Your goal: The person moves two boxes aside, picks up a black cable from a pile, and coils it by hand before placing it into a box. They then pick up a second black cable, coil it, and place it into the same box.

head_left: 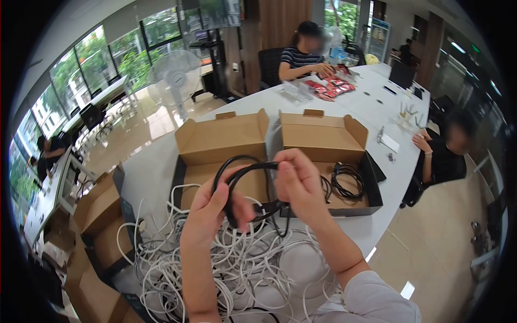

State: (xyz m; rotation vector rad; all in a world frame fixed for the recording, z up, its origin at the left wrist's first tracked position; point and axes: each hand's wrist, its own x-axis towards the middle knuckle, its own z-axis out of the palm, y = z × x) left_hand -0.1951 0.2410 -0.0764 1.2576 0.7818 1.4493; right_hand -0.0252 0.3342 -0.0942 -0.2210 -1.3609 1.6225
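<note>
Both my hands hold a looped black cable (252, 164) above a large tangle of white cables (177, 264). My left hand (215, 207) is wrapped round the left side of the loops, its fingers partly behind them. The upper right part of the cable is pinched between thumb and fingers of my right hand (298, 180). Behind my hands stands an open cardboard box (223, 134). Another open box (315, 132), to its right, has coiled black cables (347, 180) inside.
More open boxes (102, 215) stand at the left. Across the white table (377, 86), a person (304, 56) handles red packets (331, 88). Another person (441, 156) sits at the right edge. A fan (176, 81) stands behind the table.
</note>
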